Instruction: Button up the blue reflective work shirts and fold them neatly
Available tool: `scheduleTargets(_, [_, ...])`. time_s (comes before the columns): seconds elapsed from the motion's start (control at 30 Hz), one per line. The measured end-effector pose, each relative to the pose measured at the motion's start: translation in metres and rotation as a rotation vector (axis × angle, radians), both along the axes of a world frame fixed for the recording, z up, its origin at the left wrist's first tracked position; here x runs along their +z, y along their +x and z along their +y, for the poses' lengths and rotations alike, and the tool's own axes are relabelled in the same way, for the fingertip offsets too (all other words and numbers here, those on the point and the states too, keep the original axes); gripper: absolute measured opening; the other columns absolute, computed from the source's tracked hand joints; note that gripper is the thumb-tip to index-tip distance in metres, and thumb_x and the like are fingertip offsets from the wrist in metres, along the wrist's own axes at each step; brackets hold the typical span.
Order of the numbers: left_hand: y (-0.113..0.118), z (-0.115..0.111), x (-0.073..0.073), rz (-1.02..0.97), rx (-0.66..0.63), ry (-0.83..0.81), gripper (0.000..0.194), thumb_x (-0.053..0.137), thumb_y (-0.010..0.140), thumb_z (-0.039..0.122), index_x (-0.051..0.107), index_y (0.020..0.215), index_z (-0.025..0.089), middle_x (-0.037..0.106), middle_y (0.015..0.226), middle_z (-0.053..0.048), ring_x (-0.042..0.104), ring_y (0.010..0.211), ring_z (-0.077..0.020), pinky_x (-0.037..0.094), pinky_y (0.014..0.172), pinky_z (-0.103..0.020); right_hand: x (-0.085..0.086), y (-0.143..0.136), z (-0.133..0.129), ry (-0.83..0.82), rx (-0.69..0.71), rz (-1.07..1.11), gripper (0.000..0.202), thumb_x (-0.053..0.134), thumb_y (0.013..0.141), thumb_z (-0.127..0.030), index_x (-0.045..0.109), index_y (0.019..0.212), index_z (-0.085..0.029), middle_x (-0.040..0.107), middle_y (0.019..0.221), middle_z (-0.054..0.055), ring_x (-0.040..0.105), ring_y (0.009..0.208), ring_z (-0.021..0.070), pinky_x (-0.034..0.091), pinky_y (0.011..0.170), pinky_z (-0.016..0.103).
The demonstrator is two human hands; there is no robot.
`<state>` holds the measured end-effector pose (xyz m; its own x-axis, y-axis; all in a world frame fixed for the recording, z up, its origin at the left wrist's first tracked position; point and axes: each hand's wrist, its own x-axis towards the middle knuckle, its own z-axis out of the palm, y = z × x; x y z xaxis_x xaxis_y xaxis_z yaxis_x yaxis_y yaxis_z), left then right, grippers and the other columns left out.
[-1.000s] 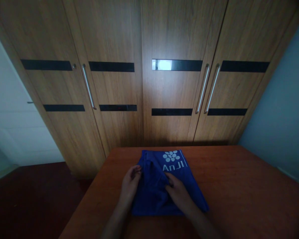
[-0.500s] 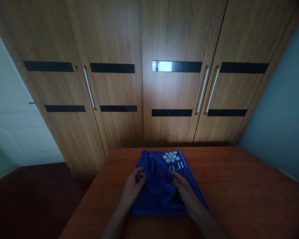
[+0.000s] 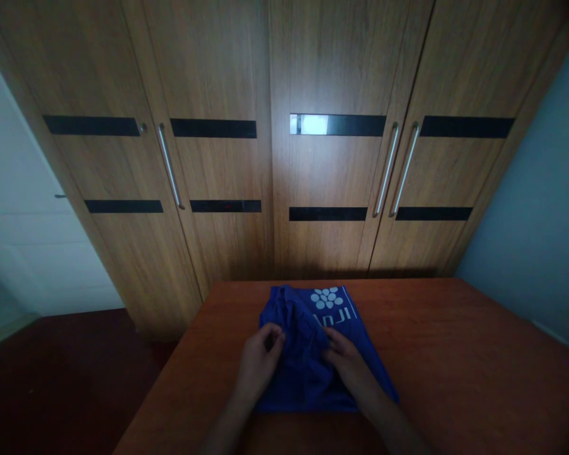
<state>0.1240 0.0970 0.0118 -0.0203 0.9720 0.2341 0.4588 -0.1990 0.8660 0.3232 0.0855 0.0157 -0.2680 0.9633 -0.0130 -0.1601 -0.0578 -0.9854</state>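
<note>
A blue cloth point(image 3: 298, 395) with a white printed logo of dots and partly covered letters lies on the table. Its upper layer is bunched into loose folds in the middle, hiding part of the print. At the left edge of those folds, my left hand point(image 3: 260, 361) is closed, thumb and forefinger pinched against the fabric. My right hand point(image 3: 349, 365) grips the right side of the bunched layer, fingertips partly tucked behind the fold. Whether the folds and the printed layer are one piece, I cannot tell.
The reddish-brown wooden table point(image 3: 446, 366) extends to both sides of the cloth. Behind it stands a wooden wardrobe point(image 3: 227, 170) with black strips and metal handles. A white door point(image 3: 42, 221) is at the left, a pale wall point(image 3: 535, 221) at the right.
My left hand has shifted slightly right, its thumb and forefinger closer together at the cloth. The bunched fold has moved a little and uncovers slightly more lettering. My right hand stays nearly in place.
</note>
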Motion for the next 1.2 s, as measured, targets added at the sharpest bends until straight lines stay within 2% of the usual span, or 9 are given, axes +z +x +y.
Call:
scheduleTargets(0.1, [0.006,-0.001,0.001,-0.112,-0.043,-0.003,0.021,0.051,0.083,0.039,0.057,0.076,0.021,0.06,0.072,0.001,0.057,0.07,-0.0172,0.042,0.065,-0.025,0.007,-0.003,-0.002,0.072,0.011,-0.099,0.038,0.056,0.079,-0.033,0.061,0.115,-0.022,0.066,0.115,0.005,0.059,0.109,0.0232,0.044,0.094,0.038])
scheduleTargets(0.3, [0.01,-0.007,0.008,-0.364,-0.215,-0.104,0.018,0.056,0.08,0.033,0.062,0.091,0.02,0.066,0.094,-0.005,0.06,0.096,-0.0224,0.045,0.086,-0.031,0.009,-0.023,0.01,0.11,-0.046,-0.325,0.06,0.057,0.08,-0.054,0.049,0.128,-0.019,0.06,0.124,0.011,0.056,0.114,0.025,0.044,0.094,0.039])
scheduleTargets(0.47, [0.012,-0.014,0.012,-0.547,-0.363,-0.238,0.039,0.06,0.075,0.027,0.06,0.114,0.025,0.061,0.125,-0.007,0.05,0.122,-0.025,0.037,0.102,-0.037,0.004,-0.033,0.022,0.223,-0.146,-0.464,0.043,0.064,0.074,-0.041,0.058,0.112,-0.02,0.066,0.11,0.007,0.06,0.106,0.0251,0.044,0.092,0.039])
scheduleTargets(0.63, [0.017,-0.014,0.006,-0.687,-0.522,-0.269,0.053,0.064,0.069,0.02,0.057,0.121,0.026,0.056,0.133,-0.009,0.042,0.13,-0.027,0.037,0.102,-0.04,-0.007,-0.026,0.028,0.191,-0.202,-0.313,0.035,0.065,0.07,-0.029,0.061,0.103,-0.019,0.069,0.104,0.007,0.063,0.099,0.0245,0.046,0.088,0.039])
scheduleTargets(0.83, [0.008,-0.008,0.009,-0.625,-0.39,-0.223,0.032,0.065,0.071,0.022,0.065,0.103,0.021,0.066,0.118,-0.01,0.058,0.113,-0.0257,0.043,0.093,-0.036,0.0,-0.019,0.026,0.106,-0.25,-0.166,0.03,0.071,0.065,-0.032,0.067,0.092,-0.019,0.073,0.095,0.005,0.066,0.092,0.0266,0.049,0.085,0.041])
scheduleTargets(0.93, [-0.006,-0.001,0.012,-0.597,-0.216,-0.187,0.03,0.063,0.072,0.026,0.064,0.101,0.018,0.069,0.11,-0.012,0.063,0.102,-0.0245,0.047,0.085,-0.033,0.023,0.005,0.024,0.045,-0.274,-0.077,0.036,0.074,0.062,-0.035,0.069,0.094,-0.018,0.074,0.094,0.006,0.067,0.09,0.0289,0.049,0.086,0.043])
scheduleTargets(1.03, [-0.021,0.005,0.011,-0.501,-0.052,-0.159,0.027,0.058,0.074,0.031,0.062,0.097,0.017,0.071,0.103,-0.012,0.066,0.09,-0.023,0.048,0.075,-0.031,0.058,0.054,0.021,0.008,-0.173,-0.01,0.043,0.076,0.063,-0.039,0.07,0.099,-0.017,0.074,0.094,0.008,0.069,0.087,0.0287,0.05,0.086,0.044])
scheduleTargets(1.1, [-0.03,0.008,0.011,-0.318,0.023,-0.131,0.024,0.055,0.075,0.033,0.063,0.092,0.017,0.072,0.097,-0.012,0.066,0.086,-0.0231,0.047,0.073,-0.031,0.082,0.097,0.02,0.005,-0.171,-0.039,0.044,0.079,0.061,-0.038,0.071,0.099,-0.018,0.074,0.093,0.009,0.07,0.084,0.0272,0.051,0.085,0.042])
scheduleTargets(1.2, [-0.042,0.009,0.012,0.122,0.17,-0.077,0.024,0.051,0.079,0.036,0.065,0.088,0.02,0.072,0.089,-0.01,0.065,0.082,-0.0247,0.044,0.072,-0.031,0.107,0.169,0.025,-0.02,-0.201,-0.094,0.036,0.069,0.074,-0.035,0.067,0.107,-0.019,0.073,0.099,0.009,0.068,0.092,0.0232,0.047,0.087,0.04])
